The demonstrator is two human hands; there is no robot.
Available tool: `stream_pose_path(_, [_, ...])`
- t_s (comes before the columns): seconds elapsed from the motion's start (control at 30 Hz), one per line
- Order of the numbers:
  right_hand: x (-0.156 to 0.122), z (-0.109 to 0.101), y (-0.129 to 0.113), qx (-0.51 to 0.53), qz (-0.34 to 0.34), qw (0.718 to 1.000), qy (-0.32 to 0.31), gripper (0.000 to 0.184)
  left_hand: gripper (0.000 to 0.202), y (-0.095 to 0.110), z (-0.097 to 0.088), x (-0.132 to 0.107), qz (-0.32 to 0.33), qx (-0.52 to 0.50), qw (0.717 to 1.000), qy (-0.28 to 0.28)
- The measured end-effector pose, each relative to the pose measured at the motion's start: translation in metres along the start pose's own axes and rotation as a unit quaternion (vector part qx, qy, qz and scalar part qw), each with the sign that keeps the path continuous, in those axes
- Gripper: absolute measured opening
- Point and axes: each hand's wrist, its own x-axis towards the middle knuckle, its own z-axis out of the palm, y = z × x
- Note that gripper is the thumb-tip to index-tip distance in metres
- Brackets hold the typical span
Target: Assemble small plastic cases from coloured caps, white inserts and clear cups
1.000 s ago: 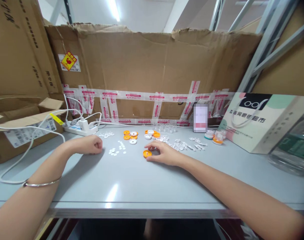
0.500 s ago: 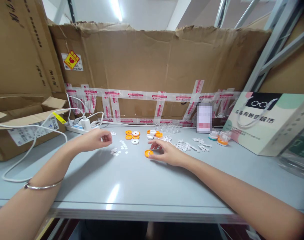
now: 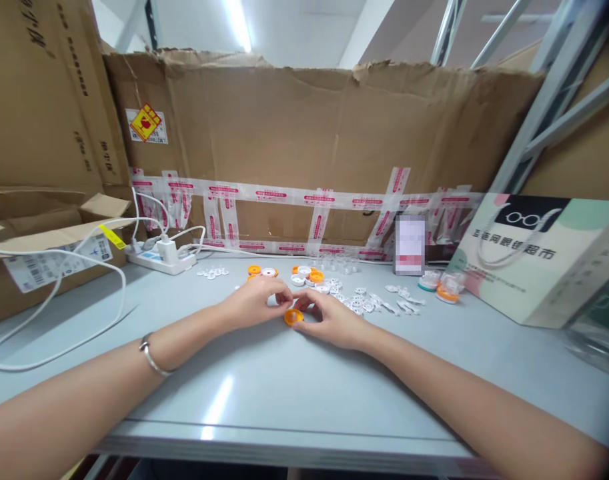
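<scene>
My right hand (image 3: pixel 337 320) holds a small round orange plastic piece (image 3: pixel 293 318) at its rim, thumb in front and fingers curved behind. The piece rests on the grey table, and its middle looks pale. Just above and to the left of it, my left hand (image 3: pixel 261 299) has thumb and forefinger pinched together; whatever is between them is too small or hidden to make out. Behind the hands lie more orange rings (image 3: pixel 316 275) and white rings (image 3: pixel 298 281). My left hand covers part of another group of orange and white rings (image 3: pixel 269 273).
White plastic parts (image 3: pixel 367 303) lie right of my right hand, with clear cups (image 3: pixel 337 262) behind. A phone (image 3: pixel 409 247) leans at the back. Finished-looking capped pieces (image 3: pixel 448 290) stand near a paper bag (image 3: pixel 524 257). A power strip (image 3: pixel 169 260) and cables are at left.
My left hand has moved right, from beside the small white discs to just above the orange piece. My right hand keeps its hold on that piece with little movement.
</scene>
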Motion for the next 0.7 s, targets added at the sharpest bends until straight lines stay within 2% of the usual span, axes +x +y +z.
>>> stream_pose_path(0.17, [0.000, 0.001, -0.001, 0.002, -0.007, 1.000, 0.000, 0.033, 0.010, 0.000, 0.008, -0.005, -0.019, -0.057, 0.998, 0.008])
stream_pose_path(0.3, [0.000, 0.000, 0.000, 0.000, 0.001, 1.000, -0.005, 0.038, 0.014, 0.000, 0.010, -0.005, -0.099, -0.148, 0.984, -0.001])
stream_pose_path(0.43, [0.000, 0.000, 0.002, 0.005, 0.027, 1.000, -0.004, 0.048, 0.017, -0.005, 0.012, -0.005, -0.170, -0.197, 0.965, -0.012])
stream_pose_path(0.7, [0.000, 0.001, 0.002, 0.029, 0.032, 0.999, 0.001, 0.048, 0.018, -0.003, 0.016, -0.004, -0.171, -0.218, 0.960, -0.032])
